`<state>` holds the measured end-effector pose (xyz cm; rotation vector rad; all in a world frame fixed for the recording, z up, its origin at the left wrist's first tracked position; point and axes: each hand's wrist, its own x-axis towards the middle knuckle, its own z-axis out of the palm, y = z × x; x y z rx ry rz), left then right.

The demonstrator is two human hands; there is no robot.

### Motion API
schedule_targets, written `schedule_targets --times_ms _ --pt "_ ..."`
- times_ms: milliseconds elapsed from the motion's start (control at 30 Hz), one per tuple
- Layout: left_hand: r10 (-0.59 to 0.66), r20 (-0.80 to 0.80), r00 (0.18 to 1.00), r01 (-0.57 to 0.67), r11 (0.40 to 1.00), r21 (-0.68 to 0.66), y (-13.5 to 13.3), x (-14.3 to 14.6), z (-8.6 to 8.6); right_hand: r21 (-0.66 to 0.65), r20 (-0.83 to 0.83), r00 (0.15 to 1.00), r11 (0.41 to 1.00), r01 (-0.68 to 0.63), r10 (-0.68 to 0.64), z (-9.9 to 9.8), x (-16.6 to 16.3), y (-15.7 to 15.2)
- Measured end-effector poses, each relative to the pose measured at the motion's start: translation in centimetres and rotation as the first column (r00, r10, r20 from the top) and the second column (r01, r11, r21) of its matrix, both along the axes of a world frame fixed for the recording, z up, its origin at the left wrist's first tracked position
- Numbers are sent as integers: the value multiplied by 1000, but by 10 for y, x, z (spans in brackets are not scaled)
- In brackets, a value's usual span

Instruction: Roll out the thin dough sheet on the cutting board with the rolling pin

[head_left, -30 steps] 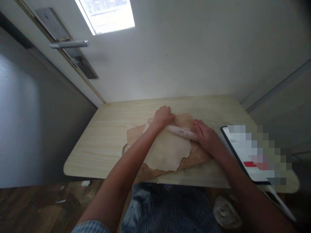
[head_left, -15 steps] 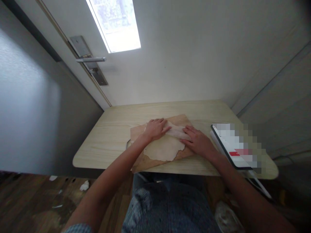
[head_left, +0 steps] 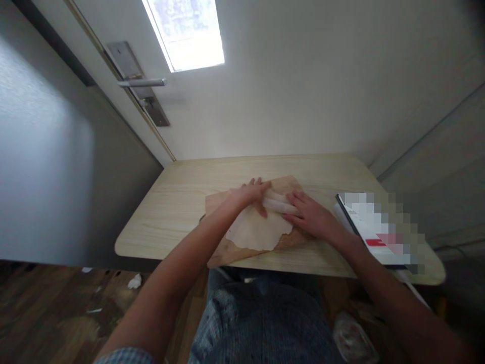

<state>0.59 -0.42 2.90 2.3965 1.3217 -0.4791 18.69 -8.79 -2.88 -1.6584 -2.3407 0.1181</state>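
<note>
Two sets of fingers are holding the rolling pin, left hand and right hand at opposite ends. Dough is lying under it, on the board; tablet is resting right of the board.

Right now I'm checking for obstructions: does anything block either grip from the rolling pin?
No separate object visibly does: the left grip and right grip are at opposite ends of the rolling pin; whether the dough sheet wraps it is unclear.
</note>
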Motion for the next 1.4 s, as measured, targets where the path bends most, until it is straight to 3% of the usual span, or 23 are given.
schedule_targets --times_ms 200,433,700,967,1133,1400 --pt "-18 -41 999 17 1000 -23 6 5 -4 81 -27 999 996 -32 35 -7 2 0" --pt "-74 -69 995 70 996 -61 6 10 -1 51 -38 998 997 -53 55 -7 4 1" --pt "-52 -38 998 51 998 -41 10 6 -9 34 7 997 997 -72 72 -5 3 4" --pt "-49 -15 999 49 999 -6 8 -11 -2 72 -4 999 996 -46 47 -4 1 -1" --pt "5 -66 998 -7 999 -40 14 -4 -4 81 2 999 996 -45 45 -5 1 -1" --pt "-13 -75 997 13 1000 5 13 2 -3 94 -22 999 995 -26 29 -8 -2 -5"
